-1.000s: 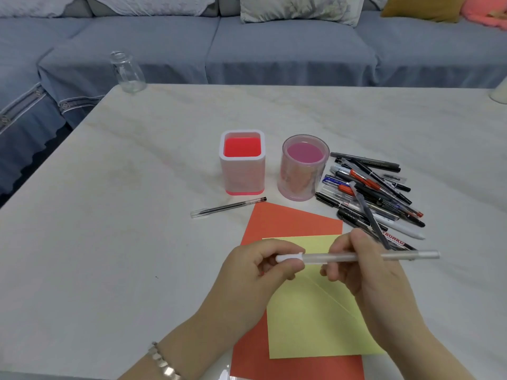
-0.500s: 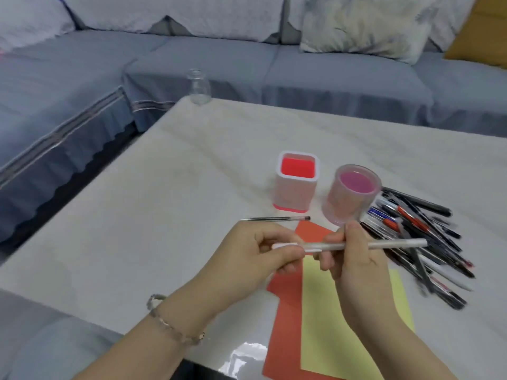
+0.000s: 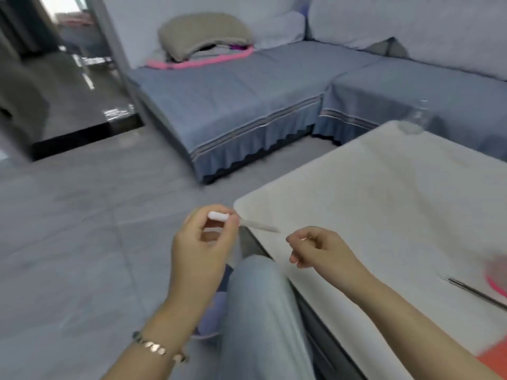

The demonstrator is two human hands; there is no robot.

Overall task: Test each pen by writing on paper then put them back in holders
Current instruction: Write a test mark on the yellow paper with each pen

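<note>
The left hand [image 3: 204, 242] pinches the pen [image 3: 258, 225] by its white capped end, above the table's [image 3: 384, 201] near corner. The right hand [image 3: 321, 249] is curled just beside the pen's tip; whether it grips anything cannot be told.

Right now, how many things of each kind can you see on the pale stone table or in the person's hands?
Pens: 2, the white-capped frosted pen pinched in the left hand and the thin clear pen lying on the table.
Clear glass bottle: 1.
Pink holder: 1, blurred at the picture's edge.
Red paper sheet: 1, only a corner showing.
Total: 5.
</note>
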